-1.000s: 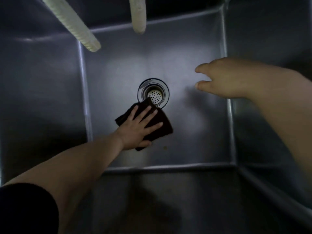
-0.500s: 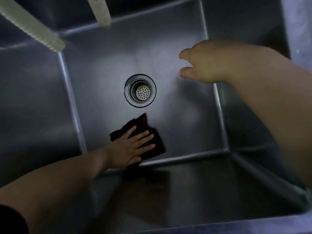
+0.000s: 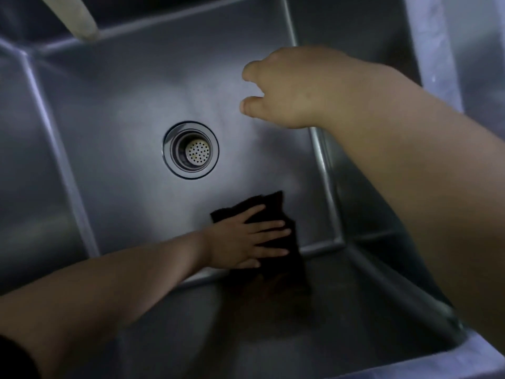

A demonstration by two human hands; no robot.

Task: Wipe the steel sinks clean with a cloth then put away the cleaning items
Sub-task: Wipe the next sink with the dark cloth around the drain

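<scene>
A deep steel sink (image 3: 114,99) fills the view, with a round strainer drain (image 3: 191,150) in the middle of its floor. A dark cloth (image 3: 273,206) lies flat on the sink floor near the front right corner. My left hand (image 3: 246,239) presses on the cloth with its fingers spread and straight. My right hand (image 3: 295,88) hovers above the sink's right side, holding nothing, fingers loosely curled downward.
A pale faucet spout (image 3: 79,20) hangs over the back left. The sink's front wall (image 3: 273,324) rises dark below the cloth. A light countertop edge (image 3: 434,50) runs along the right, and the front rim (image 3: 451,362) shows at the bottom right.
My left hand slid the cloth from beside the drain toward the front wall, then right toward the front right corner. The right hand stayed hovering over the right side.
</scene>
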